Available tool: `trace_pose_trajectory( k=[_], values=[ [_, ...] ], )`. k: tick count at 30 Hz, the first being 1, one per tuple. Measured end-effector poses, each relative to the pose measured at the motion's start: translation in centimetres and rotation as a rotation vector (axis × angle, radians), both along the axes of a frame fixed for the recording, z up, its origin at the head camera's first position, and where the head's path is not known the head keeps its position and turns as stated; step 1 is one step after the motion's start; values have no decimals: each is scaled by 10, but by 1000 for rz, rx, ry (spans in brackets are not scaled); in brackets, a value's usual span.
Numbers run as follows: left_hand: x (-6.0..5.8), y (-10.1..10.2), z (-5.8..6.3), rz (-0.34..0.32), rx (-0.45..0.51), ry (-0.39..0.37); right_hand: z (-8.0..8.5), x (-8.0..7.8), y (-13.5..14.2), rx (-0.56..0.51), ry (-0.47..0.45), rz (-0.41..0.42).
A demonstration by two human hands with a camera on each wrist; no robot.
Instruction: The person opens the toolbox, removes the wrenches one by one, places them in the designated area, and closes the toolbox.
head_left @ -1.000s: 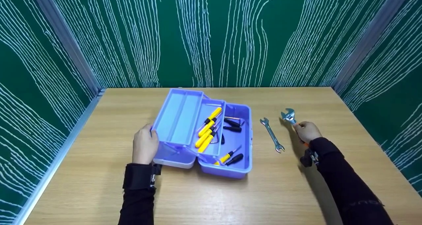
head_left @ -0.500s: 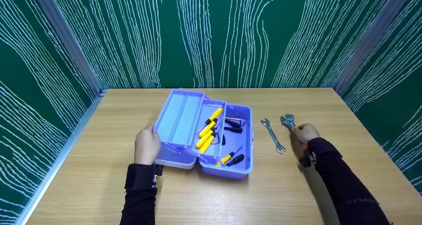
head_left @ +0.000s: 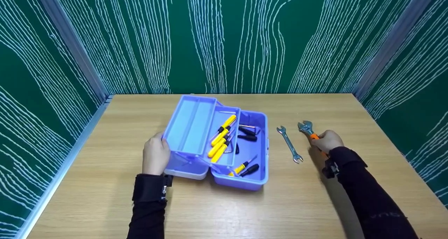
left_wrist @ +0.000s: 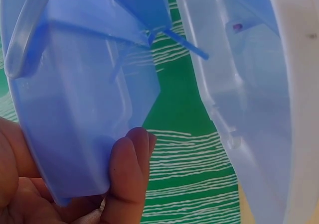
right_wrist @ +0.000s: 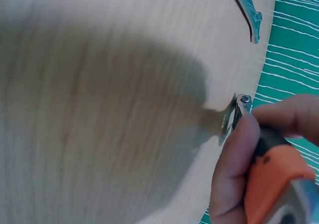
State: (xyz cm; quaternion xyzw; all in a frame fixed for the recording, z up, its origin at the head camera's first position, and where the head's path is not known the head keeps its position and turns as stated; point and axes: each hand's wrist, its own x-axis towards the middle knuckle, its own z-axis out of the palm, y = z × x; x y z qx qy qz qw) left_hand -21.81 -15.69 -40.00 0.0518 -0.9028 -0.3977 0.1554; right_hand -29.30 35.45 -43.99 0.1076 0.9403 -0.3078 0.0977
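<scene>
A purple plastic toolbox (head_left: 241,185) stands unfolded, its blue upper tray (head_left: 189,127) swung out to the left. My left hand (head_left: 155,154) grips the near left corner of that tray; in the left wrist view thumb and fingers (left_wrist: 125,169) wrap its wall (left_wrist: 75,119) from both sides. To the right, my right hand (head_left: 329,141) holds an adjustable wrench (head_left: 306,127) by its orange handle (right_wrist: 274,181), the steel head pointing away, low over the table. A double open-ended wrench (head_left: 289,144) lies between the toolbox and the right hand.
Several yellow-handled screwdrivers (head_left: 219,151) lie in the toolbox's middle tray. Black-handled tools (head_left: 247,137) and another yellow screwdriver (head_left: 240,168) lie in its bottom. Green panels (head_left: 231,39) with white lines enclose the wooden table (head_left: 210,214) at the back and sides.
The adjustable wrench's head has dropped closer to the table. My right hand has then shifted slightly back, showing more orange handle. The left hand stays on the tray.
</scene>
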Motion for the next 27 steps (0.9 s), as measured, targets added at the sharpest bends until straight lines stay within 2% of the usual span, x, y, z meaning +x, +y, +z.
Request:
trace_pose_trajectory(
  k=[6,13,19,27],
  values=[
    [0,0,0,6,-36,1,1,6,-5,45,-29,-33],
    [0,-1,0,0,-15,-14,3,8,-9,26,-128,-32],
    [0,-1,-1,0,-9,-3,0,6,-9,5,-148,-42],
    [-1,-1,0,2,6,-34,-2,7,-9,59,-154,-48]
  ],
)
